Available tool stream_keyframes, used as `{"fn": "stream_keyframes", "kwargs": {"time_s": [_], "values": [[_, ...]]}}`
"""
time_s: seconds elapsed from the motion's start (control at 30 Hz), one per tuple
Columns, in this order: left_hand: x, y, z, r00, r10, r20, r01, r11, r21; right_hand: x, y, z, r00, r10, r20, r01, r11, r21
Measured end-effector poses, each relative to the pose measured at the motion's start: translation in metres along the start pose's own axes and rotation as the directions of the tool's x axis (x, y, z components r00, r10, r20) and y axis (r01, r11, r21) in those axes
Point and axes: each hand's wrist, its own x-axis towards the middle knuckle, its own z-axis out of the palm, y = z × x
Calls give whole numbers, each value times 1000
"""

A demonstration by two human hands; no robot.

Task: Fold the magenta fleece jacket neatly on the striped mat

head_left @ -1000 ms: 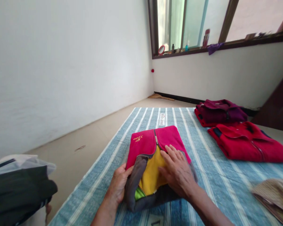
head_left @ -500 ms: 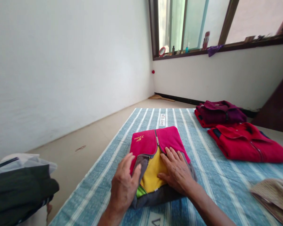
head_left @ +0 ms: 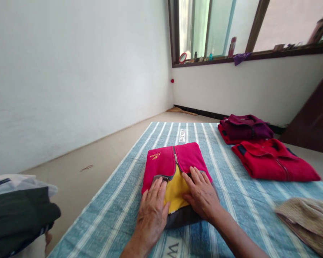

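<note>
A folded zip jacket (head_left: 161,157), magenta with a grey lower part, lies on the blue-and-white striped sheet (head_left: 129,186). Yellow lining shows below its zipper, and gold lettering marks its upper left. My left hand (head_left: 154,204) rests flat on the jacket's lower left, fingertips at the grey collar edge. On the lower right, my right hand (head_left: 201,193) presses down with its fingers extended. Both palms hide parts of the jacket's near side.
A folded red jacket (head_left: 277,161) and a folded purple jacket (head_left: 244,125) lie at the right. Nearer is a beige knitted item (head_left: 309,222). Dark green clothing (head_left: 21,215) is piled at the left. A white wall (head_left: 83,79) runs along the left side.
My left hand has moved from the jacket's left edge onto its top, laying the grey collar corner flat and covering the green patch. My right hand stays nearly in place. The view has shifted slightly.
</note>
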Motion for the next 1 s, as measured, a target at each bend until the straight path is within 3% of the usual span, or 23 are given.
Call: {"fn": "stream_keyframes", "kwargs": {"time_s": [0.23,0.37,0.5,0.8,1.0], "values": [[-5,19,-14,992,40,-119,-35,999,41,-26,-9,1,981,-103,-167,99,995,-33],[-11,35,-18,991,134,-12,-133,989,71,-46,-16,7,979,-165,-123,161,986,-40],[-16,39,-12,989,114,90,-121,989,80,-54,-20,11,984,-150,-94,144,987,-64],[-23,39,-10,988,120,102,-123,992,21,-72,-24,27,961,-228,-158,211,971,-114],[-23,45,-19,993,35,111,-29,998,-58,-73,-20,37,929,-246,-278,204,964,-170]]}}
